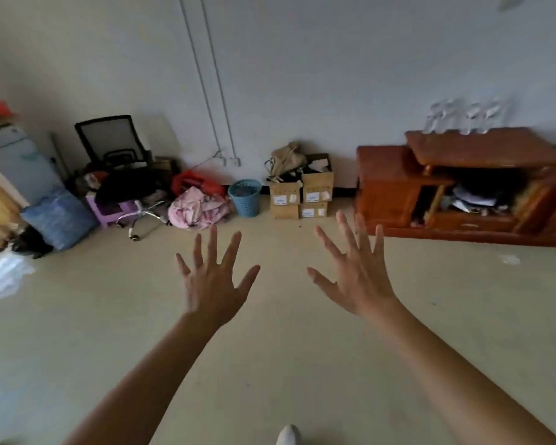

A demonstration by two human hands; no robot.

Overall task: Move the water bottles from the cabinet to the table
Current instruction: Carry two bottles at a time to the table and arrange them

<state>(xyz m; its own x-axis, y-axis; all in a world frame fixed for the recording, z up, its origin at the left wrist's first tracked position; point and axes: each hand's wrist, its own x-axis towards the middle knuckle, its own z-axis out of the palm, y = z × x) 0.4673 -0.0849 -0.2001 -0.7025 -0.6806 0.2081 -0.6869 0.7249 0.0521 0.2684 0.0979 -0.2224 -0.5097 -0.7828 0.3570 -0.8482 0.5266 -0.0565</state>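
Observation:
Several clear water bottles [466, 117] stand blurred on top of a low red-brown wooden cabinet [395, 184] at the right, against the white wall. My left hand [214, 284] and my right hand [355, 277] are stretched out in front of me over the floor, palms down, fingers spread wide, holding nothing. Both hands are well short of the cabinet and to its left. No table is in view.
Along the far wall lie stacked cardboard boxes [300, 194] with a bag on top, a blue basket [245, 197], a pink cloth heap [196, 208], a tipped office chair [116, 149] and a blue sack [60, 218]. Beige floor [270, 364] stretches between me and the wall.

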